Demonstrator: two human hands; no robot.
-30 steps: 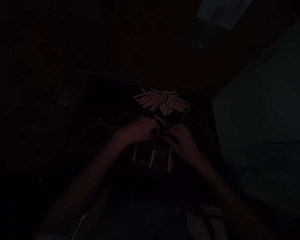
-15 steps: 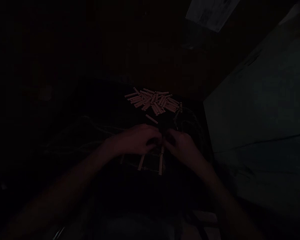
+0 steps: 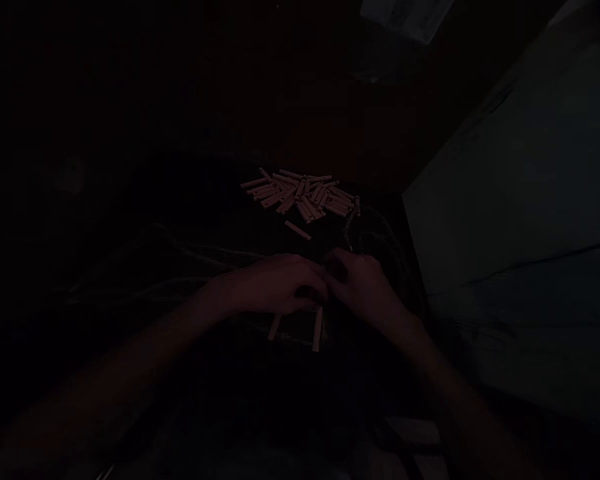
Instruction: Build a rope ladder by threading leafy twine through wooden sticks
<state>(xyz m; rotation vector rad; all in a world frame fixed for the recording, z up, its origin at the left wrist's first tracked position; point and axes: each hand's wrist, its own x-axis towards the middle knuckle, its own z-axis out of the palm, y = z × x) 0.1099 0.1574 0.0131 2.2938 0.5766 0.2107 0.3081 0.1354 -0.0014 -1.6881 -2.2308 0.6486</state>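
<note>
The scene is very dark. My left hand (image 3: 280,283) and my right hand (image 3: 363,287) meet at the middle, fingertips pinched close together. What lies between the fingers is too dark to make out. Just below them, one short wooden stick (image 3: 317,330) stands out from under the hands, with another stick (image 3: 275,327) to its left; a thin cord (image 3: 295,341) runs between their lower ends. Above the hands lies a single loose stick (image 3: 298,231). Pale cord strands (image 3: 180,248) stretch out on the left, partly hidden by my left hand.
Beyond the hands is a heap of short sticks with holes near their ends (image 3: 305,193). More cord (image 3: 387,230) curls on the dark surface at the right. A pale wall or panel (image 3: 520,220) rises on the right, and a light sheet (image 3: 407,19) is at the top.
My hands stay together, with the right wrist turned slightly and the fingers lower over the sticks. The stick part seen between the hands is now covered. The whole view has shifted a little.
</note>
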